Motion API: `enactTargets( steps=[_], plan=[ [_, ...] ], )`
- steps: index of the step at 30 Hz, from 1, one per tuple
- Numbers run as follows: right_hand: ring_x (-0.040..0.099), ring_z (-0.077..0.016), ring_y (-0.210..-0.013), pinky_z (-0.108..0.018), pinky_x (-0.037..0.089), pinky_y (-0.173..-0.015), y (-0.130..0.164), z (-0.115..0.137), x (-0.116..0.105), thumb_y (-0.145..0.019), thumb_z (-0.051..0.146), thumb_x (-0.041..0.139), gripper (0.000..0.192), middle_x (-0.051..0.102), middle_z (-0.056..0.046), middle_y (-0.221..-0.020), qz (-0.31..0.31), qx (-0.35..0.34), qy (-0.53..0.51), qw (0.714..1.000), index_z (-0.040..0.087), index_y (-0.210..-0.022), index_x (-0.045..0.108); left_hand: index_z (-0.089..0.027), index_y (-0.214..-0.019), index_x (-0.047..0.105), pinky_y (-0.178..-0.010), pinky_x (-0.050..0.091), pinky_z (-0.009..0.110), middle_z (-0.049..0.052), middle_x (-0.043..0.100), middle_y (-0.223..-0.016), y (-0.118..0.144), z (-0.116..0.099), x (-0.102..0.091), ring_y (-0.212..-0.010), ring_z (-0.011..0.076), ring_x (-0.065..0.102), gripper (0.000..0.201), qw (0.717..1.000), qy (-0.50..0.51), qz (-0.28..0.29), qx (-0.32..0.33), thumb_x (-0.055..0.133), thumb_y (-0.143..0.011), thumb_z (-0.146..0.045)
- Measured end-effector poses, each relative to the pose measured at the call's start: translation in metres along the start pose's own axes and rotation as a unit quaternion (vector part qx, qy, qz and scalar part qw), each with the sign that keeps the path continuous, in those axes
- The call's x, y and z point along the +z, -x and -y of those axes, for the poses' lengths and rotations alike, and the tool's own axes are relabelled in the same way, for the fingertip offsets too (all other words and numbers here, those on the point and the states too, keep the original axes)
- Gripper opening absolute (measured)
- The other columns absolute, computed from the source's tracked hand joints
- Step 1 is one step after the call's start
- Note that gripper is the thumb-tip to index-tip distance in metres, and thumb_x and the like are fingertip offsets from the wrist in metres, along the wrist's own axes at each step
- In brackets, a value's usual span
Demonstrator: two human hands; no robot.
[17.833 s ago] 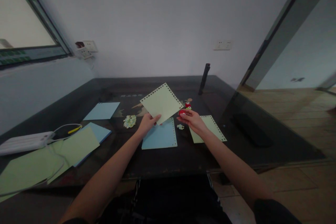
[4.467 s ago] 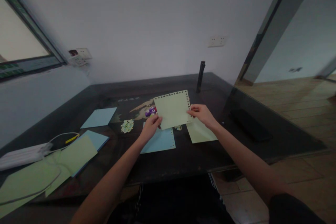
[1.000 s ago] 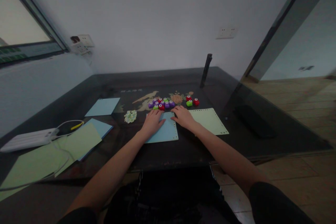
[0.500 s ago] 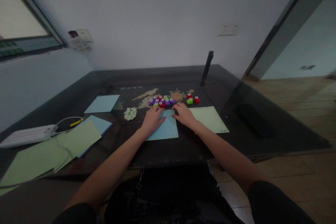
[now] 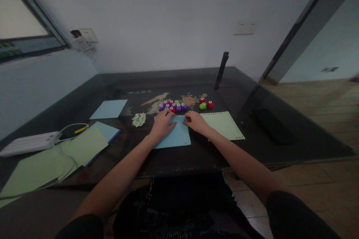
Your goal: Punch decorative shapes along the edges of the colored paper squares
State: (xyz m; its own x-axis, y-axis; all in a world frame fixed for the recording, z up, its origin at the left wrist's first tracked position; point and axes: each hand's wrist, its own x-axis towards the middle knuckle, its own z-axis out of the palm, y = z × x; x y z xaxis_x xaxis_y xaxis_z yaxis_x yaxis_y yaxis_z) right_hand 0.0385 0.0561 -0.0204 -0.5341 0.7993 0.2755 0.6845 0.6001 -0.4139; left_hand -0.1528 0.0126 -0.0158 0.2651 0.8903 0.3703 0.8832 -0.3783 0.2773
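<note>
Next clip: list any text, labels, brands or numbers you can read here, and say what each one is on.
Nothing can be read for certain.
Pale characters on the dark table, at: too small and blurred to read.
Green strip in the window frame: blurred, unreadable.
Blue sheet under both hands: no print visible.

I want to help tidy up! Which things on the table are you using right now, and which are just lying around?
In use:
- blue sheet, with left hand and right hand resting on it
- small punches just beyond the fingers

Lying about:
- green sheet
- paper bits
- far blue sheet
- paper stack
- white power bank
</note>
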Motion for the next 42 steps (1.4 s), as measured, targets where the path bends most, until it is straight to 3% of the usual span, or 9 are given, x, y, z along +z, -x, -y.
enactTargets(
  steps=[7, 11, 14, 16, 22, 26, 30, 33, 42],
  plan=[
    [0.052, -0.0119, -0.058, -0.024, 0.037, -0.058, 0.001, -0.003, -0.007, -0.073, 0.025, 0.063, 0.015, 0.055, 0.002, -0.062, -0.043, 0.047, -0.233, 0.97, 0.017, -0.068, 0.051, -0.021, -0.121, 0.05, -0.103, 0.032, 0.044, 0.01, 0.048, -0.127, -0.004, 0.018, -0.012, -0.122, 0.0269, 0.041, 0.046, 0.989, 0.036, -0.118, -0.077, 0.063, -0.078, -0.028],
    [0.051, -0.0119, -0.051, -0.025, 0.038, -0.054, 0.0, -0.008, -0.016, -0.072, 0.029, 0.062, 0.017, 0.052, 0.004, -0.054, -0.054, 0.079, -0.314, 0.945, 0.017, -0.069, 0.05, -0.019, -0.127, 0.042, -0.102, 0.035, 0.044, 0.011, 0.05, -0.126, -0.008, 0.027, -0.009, -0.119, 0.0256, 0.046, 0.058, 0.96, 0.196, -0.161, -0.116, 0.065, -0.074, -0.027],
    [0.05, -0.0113, -0.049, -0.025, 0.039, -0.052, -0.003, -0.014, -0.022, -0.071, 0.029, 0.063, 0.017, 0.053, 0.003, -0.054, -0.08, 0.091, -0.361, 0.925, 0.017, -0.069, 0.051, -0.017, -0.126, 0.042, -0.09, 0.046, 0.039, 0.011, 0.059, -0.116, -0.01, 0.028, -0.003, -0.104, 0.0233, 0.057, 0.06, 0.897, 0.387, -0.132, -0.169, 0.066, -0.074, -0.033],
    [0.049, -0.0106, -0.048, -0.025, 0.04, -0.052, -0.004, -0.019, -0.026, -0.069, 0.032, 0.065, 0.019, 0.054, 0.003, -0.054, -0.104, 0.098, -0.384, 0.912, 0.017, -0.069, 0.053, -0.016, -0.12, 0.048, -0.079, 0.05, 0.036, 0.009, 0.064, -0.106, -0.009, 0.027, -0.001, -0.092, 0.0223, 0.062, 0.055, 0.864, 0.457, -0.09, -0.193, 0.066, -0.073, -0.038],
    [0.048, -0.0098, -0.048, -0.026, 0.041, -0.053, -0.008, -0.034, -0.032, -0.066, 0.039, 0.069, 0.027, 0.055, 0.003, -0.056, -0.178, 0.136, -0.415, 0.882, 0.016, -0.074, 0.057, -0.013, -0.085, 0.067, -0.063, 0.048, 0.029, 0.007, 0.07, -0.079, -0.005, 0.025, -0.002, -0.068, 0.0183, 0.062, 0.041, 0.858, 0.472, -0.007, -0.201, 0.067, -0.069, -0.05],
    [0.053, -0.0103, -0.054, -0.026, 0.043, -0.055, -0.006, -0.035, -0.037, -0.066, 0.039, 0.069, 0.028, 0.061, 0.001, -0.063, -0.131, 0.147, -0.445, 0.873, 0.016, -0.078, 0.06, -0.013, -0.082, 0.068, -0.058, 0.047, 0.027, 0.006, 0.07, -0.076, -0.004, 0.026, -0.002, -0.063, 0.0171, 0.061, 0.042, 0.846, 0.492, -0.009, -0.205, 0.07, -0.066, -0.052],
    [0.054, -0.0102, -0.056, -0.024, 0.041, -0.055, -0.001, -0.031, -0.04, -0.067, 0.036, 0.071, 0.024, 0.063, -0.002, -0.065, -0.026, 0.14, -0.436, 0.889, 0.014, -0.074, 0.063, -0.013, -0.083, 0.068, -0.055, 0.046, 0.026, 0.005, 0.07, -0.074, -0.005, 0.027, -0.001, -0.06, 0.016, 0.06, 0.043, 0.837, 0.499, -0.038, -0.222, 0.071, -0.064, -0.052],
    [0.054, -0.0102, -0.056, -0.023, 0.04, -0.053, 0.001, -0.027, -0.042, -0.066, 0.032, 0.072, 0.021, 0.063, -0.003, -0.063, 0.019, 0.129, -0.42, 0.898, 0.013, -0.072, 0.065, -0.014, -0.082, 0.068, -0.054, 0.045, 0.026, 0.004, 0.069, -0.073, -0.005, 0.027, -0.001, -0.059, 0.0155, 0.06, 0.041, 0.833, 0.502, -0.05, -0.226, 0.071, -0.064, -0.051],
    [0.057, -0.0116, -0.059, -0.023, 0.04, -0.051, 0.002, -0.024, -0.042, -0.065, 0.024, 0.073, 0.018, 0.068, -0.006, -0.07, 0.014, 0.165, -0.419, 0.893, 0.012, -0.078, 0.07, -0.014, -0.084, 0.067, -0.06, 0.048, 0.028, 0.004, 0.07, -0.075, -0.006, 0.023, 0.0, -0.062, 0.0163, 0.061, 0.042, 0.833, 0.513, -0.041, -0.202, 0.071, -0.065, -0.051]
  ],
)
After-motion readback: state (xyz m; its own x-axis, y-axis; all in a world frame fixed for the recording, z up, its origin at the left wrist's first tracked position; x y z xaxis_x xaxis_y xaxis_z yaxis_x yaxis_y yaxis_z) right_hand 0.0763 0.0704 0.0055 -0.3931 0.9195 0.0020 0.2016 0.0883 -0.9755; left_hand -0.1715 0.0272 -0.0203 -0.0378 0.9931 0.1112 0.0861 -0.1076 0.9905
